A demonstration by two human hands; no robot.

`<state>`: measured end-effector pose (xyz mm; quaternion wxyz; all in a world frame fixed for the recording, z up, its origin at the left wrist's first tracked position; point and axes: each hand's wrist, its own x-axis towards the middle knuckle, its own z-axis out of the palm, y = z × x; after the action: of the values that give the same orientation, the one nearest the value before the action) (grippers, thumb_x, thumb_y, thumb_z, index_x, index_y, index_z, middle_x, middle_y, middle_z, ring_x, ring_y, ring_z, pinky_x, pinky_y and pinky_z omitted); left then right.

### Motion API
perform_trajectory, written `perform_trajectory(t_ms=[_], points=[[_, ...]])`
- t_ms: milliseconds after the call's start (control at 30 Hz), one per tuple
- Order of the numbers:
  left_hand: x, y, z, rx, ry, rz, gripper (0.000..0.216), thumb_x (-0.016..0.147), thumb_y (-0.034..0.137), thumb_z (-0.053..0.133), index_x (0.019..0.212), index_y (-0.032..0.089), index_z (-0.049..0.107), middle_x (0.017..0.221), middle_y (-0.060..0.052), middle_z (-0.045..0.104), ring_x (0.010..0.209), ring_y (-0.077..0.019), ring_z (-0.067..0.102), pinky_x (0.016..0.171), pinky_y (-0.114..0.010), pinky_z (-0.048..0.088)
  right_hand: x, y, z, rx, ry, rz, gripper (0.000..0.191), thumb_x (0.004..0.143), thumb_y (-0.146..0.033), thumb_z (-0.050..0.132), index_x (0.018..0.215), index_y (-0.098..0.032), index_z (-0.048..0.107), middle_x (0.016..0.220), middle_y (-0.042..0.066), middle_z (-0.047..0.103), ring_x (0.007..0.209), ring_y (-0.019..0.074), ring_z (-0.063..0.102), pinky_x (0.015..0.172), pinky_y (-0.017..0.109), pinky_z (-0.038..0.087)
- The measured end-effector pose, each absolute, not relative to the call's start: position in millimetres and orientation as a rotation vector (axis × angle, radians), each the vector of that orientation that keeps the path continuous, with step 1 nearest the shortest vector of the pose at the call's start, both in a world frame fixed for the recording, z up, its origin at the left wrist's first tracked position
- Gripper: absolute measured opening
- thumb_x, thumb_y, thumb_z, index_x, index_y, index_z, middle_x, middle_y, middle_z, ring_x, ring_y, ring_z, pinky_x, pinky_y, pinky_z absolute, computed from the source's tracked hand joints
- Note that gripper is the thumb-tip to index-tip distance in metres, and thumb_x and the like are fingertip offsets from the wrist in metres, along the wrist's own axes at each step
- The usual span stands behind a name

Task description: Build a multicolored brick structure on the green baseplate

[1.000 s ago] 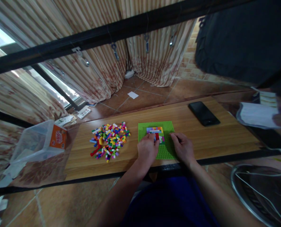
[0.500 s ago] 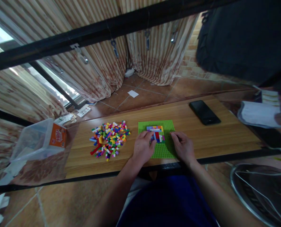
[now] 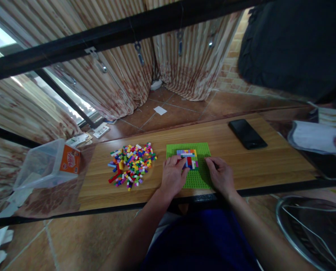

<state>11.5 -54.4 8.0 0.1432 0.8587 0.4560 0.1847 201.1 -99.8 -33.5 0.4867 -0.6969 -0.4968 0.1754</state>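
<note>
A green studded baseplate [image 3: 198,181] lies on the wooden board, with a low patch of coloured toy bricks [image 3: 189,162] built on it. My left hand [image 3: 173,175] rests over the left side of that patch. Its thumb and fingers are bent together at the bricks, and what lies between them is hidden. At the baseplate's right edge is my right hand [image 3: 221,176], its thumb and index finger pressed together and the other fingers curled. Whatever it may hold is too small to make out. A loose pile of small toy bricks [image 3: 136,163] spreads left of my left hand.
A black phone [image 3: 247,134] lies on the board [image 3: 156,141] at the right. A clear plastic box [image 3: 43,165] with an orange label stands past the left end. Papers [image 3: 312,135] lie beyond the right end. A dark bar [image 3: 111,34] crosses in front of the curtains.
The view has shifted slightly. My left hand's fingers have moved a little over the brick patch; my right hand stays at the baseplate's edge.
</note>
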Motion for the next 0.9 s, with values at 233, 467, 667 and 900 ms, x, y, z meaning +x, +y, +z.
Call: perform_trajectory(t_ms=[233,467,667,900], points=[[12.9,-52.1,13.7,2.523,1.318,0.476,0.028,0.089,0.034,0.059,0.115,0.023,0.064,0.117,-0.005,0.058,0.109,-0.0233,0.052,0.095,-0.041,0.039,200.5,-99.7,-34.6,-1.706,-1.252,0.381,0.034,0.090,-0.046,0.051,0.083,-0.021,0.071,0.085,0.007,0.071,0.083,0.0223,0.062,0.079,0.037,0.046],[17.8,-54.2,20.0,2.563,1.329,0.382,0.022,0.086,0.031,0.062,0.105,0.022,0.065,0.110,-0.005,0.059,0.105,-0.0242,0.051,0.092,-0.041,0.038,200.2,-99.6,-35.7,-1.723,-1.279,0.361,0.035,0.090,-0.047,0.050,0.084,-0.019,0.072,0.086,0.007,0.071,0.083,0.0225,0.062,0.080,0.037,0.045],[17.9,-58.0,19.1,2.578,1.341,0.419,0.022,0.088,0.031,0.059,0.106,0.021,0.064,0.112,-0.005,0.060,0.106,-0.0243,0.051,0.093,-0.041,0.038,199.9,-98.9,-36.0,-1.722,-1.290,0.342,0.037,0.089,-0.047,0.050,0.083,-0.019,0.072,0.086,0.008,0.071,0.083,0.0232,0.062,0.080,0.038,0.046],[6.6,-53.4,19.0,2.578,1.280,0.439,0.040,0.087,0.037,0.063,0.124,0.023,0.058,0.123,-0.006,0.058,0.114,-0.0255,0.049,0.100,-0.044,0.036,201.0,-99.0,-36.9,-1.711,-1.306,0.332,0.037,0.089,-0.048,0.048,0.084,-0.019,0.072,0.087,0.008,0.071,0.085,0.0230,0.062,0.081,0.038,0.046]])
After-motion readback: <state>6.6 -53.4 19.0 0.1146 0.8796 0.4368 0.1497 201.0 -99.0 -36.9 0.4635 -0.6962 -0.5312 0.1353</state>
